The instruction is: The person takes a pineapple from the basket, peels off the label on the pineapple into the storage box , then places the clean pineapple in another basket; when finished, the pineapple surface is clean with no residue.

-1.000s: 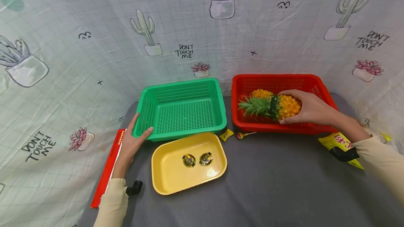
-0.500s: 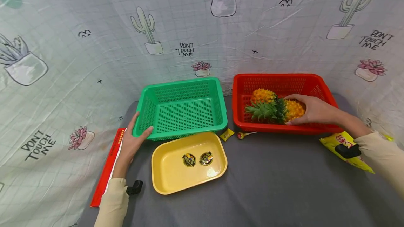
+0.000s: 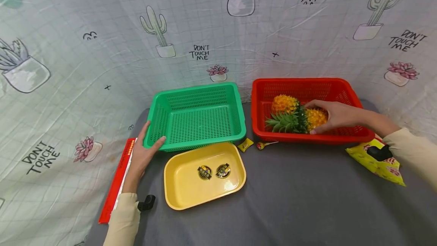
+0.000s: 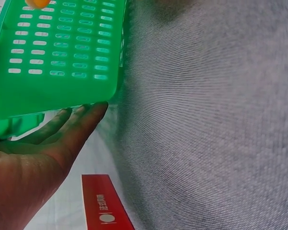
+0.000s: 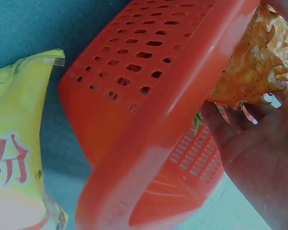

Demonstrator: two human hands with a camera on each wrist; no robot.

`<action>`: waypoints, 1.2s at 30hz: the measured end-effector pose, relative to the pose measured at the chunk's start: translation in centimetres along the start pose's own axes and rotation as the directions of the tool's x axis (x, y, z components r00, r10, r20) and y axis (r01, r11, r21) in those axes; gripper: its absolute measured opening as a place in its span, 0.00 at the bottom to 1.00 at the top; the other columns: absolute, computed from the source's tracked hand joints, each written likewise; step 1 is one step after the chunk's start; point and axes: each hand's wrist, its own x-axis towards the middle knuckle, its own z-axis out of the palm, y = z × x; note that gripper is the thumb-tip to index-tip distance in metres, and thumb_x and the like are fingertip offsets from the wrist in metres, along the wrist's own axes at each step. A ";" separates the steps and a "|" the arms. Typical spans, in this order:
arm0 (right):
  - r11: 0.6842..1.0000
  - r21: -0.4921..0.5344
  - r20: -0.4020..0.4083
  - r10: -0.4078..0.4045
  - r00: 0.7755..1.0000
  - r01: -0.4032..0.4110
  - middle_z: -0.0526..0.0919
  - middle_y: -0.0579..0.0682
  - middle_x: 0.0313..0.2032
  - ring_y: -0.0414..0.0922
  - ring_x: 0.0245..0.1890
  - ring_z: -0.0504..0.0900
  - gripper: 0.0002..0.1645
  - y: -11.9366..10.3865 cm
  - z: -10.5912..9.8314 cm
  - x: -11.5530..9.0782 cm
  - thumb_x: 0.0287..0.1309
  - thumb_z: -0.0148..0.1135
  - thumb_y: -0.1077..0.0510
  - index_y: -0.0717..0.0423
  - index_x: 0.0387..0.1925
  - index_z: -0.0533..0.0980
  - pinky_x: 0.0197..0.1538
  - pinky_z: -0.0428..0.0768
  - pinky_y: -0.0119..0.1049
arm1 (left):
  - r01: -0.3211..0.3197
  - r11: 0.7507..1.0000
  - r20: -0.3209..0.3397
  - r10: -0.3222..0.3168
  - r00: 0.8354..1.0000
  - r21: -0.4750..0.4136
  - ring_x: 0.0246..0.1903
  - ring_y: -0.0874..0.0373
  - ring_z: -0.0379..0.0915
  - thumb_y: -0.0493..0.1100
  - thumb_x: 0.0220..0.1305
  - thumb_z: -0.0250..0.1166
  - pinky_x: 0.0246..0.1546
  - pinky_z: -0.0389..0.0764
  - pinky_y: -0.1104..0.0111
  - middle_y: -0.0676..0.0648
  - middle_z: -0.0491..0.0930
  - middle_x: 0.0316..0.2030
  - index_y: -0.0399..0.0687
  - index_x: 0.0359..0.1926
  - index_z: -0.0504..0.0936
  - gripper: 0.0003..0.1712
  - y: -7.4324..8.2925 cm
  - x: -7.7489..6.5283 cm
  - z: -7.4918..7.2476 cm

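In the head view my right hand (image 3: 336, 116) curls round the orange body of a pineapple (image 3: 315, 119), its green leaves pointing left. This pineapple lies inside the red basket (image 3: 349, 139), in front of another pineapple (image 3: 284, 104). From the right wrist, the fingers (image 5: 221, 127) show round the spiky skin of the pineapple (image 5: 252, 62), beside the red rim. My left hand (image 3: 141, 156) is spread at the near left corner of the green basket (image 3: 201, 122). In the left wrist view its fingers (image 4: 79, 124) are straight against the basket's wall (image 4: 53, 91).
A yellow tray (image 3: 191, 196) holding two round dark-and-gold packets stands before the green basket. A small yellow candy (image 3: 245, 145) and a lollipop (image 3: 265, 145) lie between the baskets. A yellow snack bag (image 3: 377, 162) is at right, a long red box (image 3: 116, 181) at left.
My right hand has moved right and lowered the pineapple into the red basket, where it now lies at the front. The left hand stays at the green basket.
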 end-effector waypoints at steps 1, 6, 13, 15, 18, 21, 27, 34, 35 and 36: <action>1.000 0.025 0.012 0.004 1.000 -0.004 0.70 0.56 0.71 0.56 0.64 0.73 0.51 0.1 0.0 0.0 0.57 0.81 0.42 0.50 0.75 0.67 0.58 0.75 0.62 | 0.004 1.000 -0.003 -0.004 1.000 0.001 0.78 0.43 0.49 0.56 0.70 0.72 0.72 0.58 0.39 0.49 0.48 0.83 0.78 0.84 0.51 0.52 0.0 -0.1 0.0; 0.995 0.092 0.010 0.027 1.000 -0.028 0.69 0.59 0.73 0.58 0.66 0.71 0.46 0.5 0.1 -0.1 0.61 0.78 0.47 0.52 0.75 0.69 0.57 0.75 0.63 | 0.005 1.000 0.000 -0.005 1.000 0.012 0.78 0.43 0.49 0.57 0.70 0.72 0.72 0.58 0.39 0.49 0.48 0.83 0.78 0.84 0.50 0.52 0.1 -0.3 0.2; 0.999 0.014 -0.055 0.049 0.997 -0.048 0.73 0.59 0.70 0.56 0.61 0.76 0.45 0.5 0.3 -0.4 0.59 0.79 0.43 0.50 0.74 0.72 0.55 0.77 0.62 | -0.001 1.000 0.014 0.001 1.000 -0.005 0.77 0.43 0.52 0.56 0.70 0.72 0.72 0.59 0.41 0.49 0.49 0.82 0.78 0.84 0.51 0.51 0.3 0.0 0.5; 0.999 0.016 -0.088 0.036 0.995 -0.035 0.75 0.57 0.69 0.55 0.59 0.77 0.44 0.5 0.4 -0.6 0.58 0.80 0.43 0.50 0.73 0.74 0.54 0.78 0.60 | 0.003 1.000 0.022 -0.003 1.000 -0.007 0.77 0.43 0.52 0.57 0.70 0.72 0.72 0.59 0.42 0.49 0.49 0.82 0.78 0.84 0.51 0.52 0.5 0.2 0.5; 1.000 0.021 -0.153 0.021 0.988 -0.018 0.78 0.54 0.66 0.54 0.57 0.78 0.40 0.4 0.6 -0.8 0.60 0.79 0.44 0.50 0.70 0.76 0.52 0.79 0.57 | 0.010 1.000 0.043 -0.011 0.999 0.023 0.77 0.41 0.51 0.58 0.70 0.72 0.72 0.59 0.40 0.48 0.48 0.83 0.78 0.85 0.50 0.52 0.8 0.4 0.3; 1.000 0.023 -0.227 0.012 0.974 -0.007 0.81 0.54 0.63 0.56 0.56 0.79 0.34 0.4 0.6 -1.1 0.64 0.76 0.46 0.49 0.68 0.79 0.52 0.78 0.60 | 0.027 0.996 0.090 -0.035 0.995 0.081 0.78 0.38 0.49 0.61 0.70 0.71 0.71 0.59 0.36 0.46 0.46 0.83 0.77 0.85 0.47 0.54 1.2 0.3 -0.1; 0.997 0.075 -0.365 0.037 0.930 -0.011 0.77 0.55 0.66 0.61 0.65 0.72 0.30 -1.4 -0.5 -2.2 0.70 0.70 0.47 0.47 0.70 0.77 0.60 0.68 0.71 | -0.112 0.945 0.171 0.061 0.983 0.307 0.75 0.29 0.52 0.61 0.68 0.73 0.65 0.62 0.30 0.36 0.48 0.82 0.55 0.86 0.48 0.58 3.6 0.1 -1.6; 0.999 -0.036 -0.422 0.021 0.906 -0.040 0.69 0.62 0.73 0.70 0.68 0.66 0.43 -3.7 -1.6 -2.5 0.68 0.72 0.43 0.48 0.78 0.68 0.61 0.63 0.79 | -0.346 0.850 0.241 0.267 0.933 0.398 0.79 0.34 0.44 0.58 0.67 0.75 0.66 0.57 0.27 0.39 0.46 0.83 0.52 0.86 0.52 0.57 9.7 1.3 -0.6; 0.998 -0.058 -0.424 0.009 0.906 -0.037 0.68 0.62 0.74 0.70 0.68 0.66 0.45 -4.0 -1.5 -2.5 0.67 0.72 0.43 0.48 0.79 0.66 0.61 0.63 0.78 | -0.367 0.838 0.256 0.282 0.925 0.404 0.79 0.35 0.43 0.58 0.67 0.76 0.66 0.57 0.28 0.41 0.45 0.83 0.53 0.86 0.52 0.57 10.5 1.2 -0.1; 0.996 -0.080 -0.425 -0.007 0.905 -0.030 0.67 0.63 0.74 0.70 0.68 0.66 0.47 -4.3 -1.3 -2.5 0.67 0.73 0.43 0.49 0.80 0.64 0.61 0.64 0.78 | -0.389 0.826 0.269 0.299 0.916 0.407 0.80 0.38 0.42 0.58 0.66 0.76 0.67 0.56 0.29 0.43 0.45 0.83 0.55 0.86 0.52 0.58 11.2 1.1 0.3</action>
